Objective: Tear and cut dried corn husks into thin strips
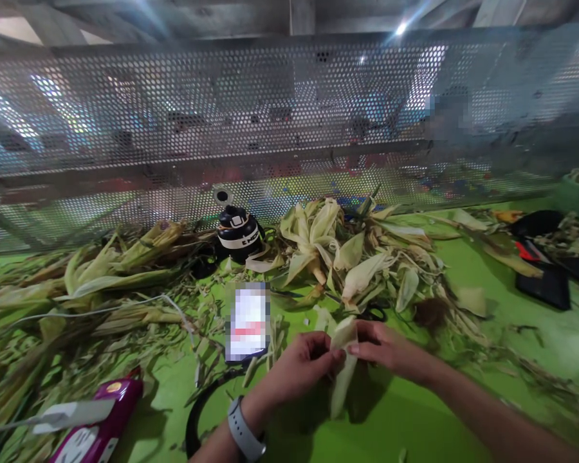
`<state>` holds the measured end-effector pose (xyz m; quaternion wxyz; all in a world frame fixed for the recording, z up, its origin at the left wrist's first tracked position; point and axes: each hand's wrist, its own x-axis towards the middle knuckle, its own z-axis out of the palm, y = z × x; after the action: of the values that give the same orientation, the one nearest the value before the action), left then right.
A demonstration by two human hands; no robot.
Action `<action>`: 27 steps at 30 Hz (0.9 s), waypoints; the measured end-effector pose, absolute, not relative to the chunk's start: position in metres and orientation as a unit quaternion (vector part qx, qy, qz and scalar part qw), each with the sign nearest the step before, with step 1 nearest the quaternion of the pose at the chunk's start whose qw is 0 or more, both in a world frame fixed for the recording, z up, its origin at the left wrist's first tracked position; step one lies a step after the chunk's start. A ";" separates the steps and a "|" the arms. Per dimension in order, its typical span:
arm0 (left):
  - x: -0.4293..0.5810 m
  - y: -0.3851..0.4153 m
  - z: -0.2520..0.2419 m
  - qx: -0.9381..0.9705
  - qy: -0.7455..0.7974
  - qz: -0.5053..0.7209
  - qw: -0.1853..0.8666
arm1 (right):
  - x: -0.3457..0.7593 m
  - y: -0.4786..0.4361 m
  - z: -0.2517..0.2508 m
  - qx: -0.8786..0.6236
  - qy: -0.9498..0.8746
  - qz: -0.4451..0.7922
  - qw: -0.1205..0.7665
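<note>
Both my hands meet over the green table (395, 424) near its front edge. My left hand (302, 368), with a grey watch on the wrist, pinches a pale corn husk piece (341, 373) from the left. My right hand (383, 347) grips the same husk at its top from the right. The husk hangs down between them. A heap of pale husks (352, 257) lies just behind my hands.
More husks and green leaves (91, 276) cover the left of the table. A black bottle (238, 235) stands by the perforated metal wall (289, 116). A phone (248, 321), a magenta device (101, 424), a black cable (197, 405) and black tools (545, 276) lie around.
</note>
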<state>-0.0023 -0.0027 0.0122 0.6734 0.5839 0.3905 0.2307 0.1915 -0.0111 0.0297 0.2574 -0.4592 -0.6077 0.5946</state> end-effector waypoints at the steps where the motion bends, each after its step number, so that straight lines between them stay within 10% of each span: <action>1: -0.002 -0.003 0.011 0.579 0.387 0.227 0.681 | 0.191 -0.012 0.029 -0.461 -0.605 0.597 0.257; 20: -0.011 0.004 0.016 0.661 0.329 0.205 0.643 | 0.195 -0.014 0.026 -0.448 -0.694 0.530 0.190; 27: -0.007 -0.004 0.018 0.788 0.403 0.198 0.421 | 0.194 -0.018 0.021 -0.477 -0.824 0.278 0.127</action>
<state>-0.0067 -0.0037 0.0184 0.4208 0.7885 0.4026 0.1978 0.1935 -0.0178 0.0209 0.1268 -0.4768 -0.8243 0.2777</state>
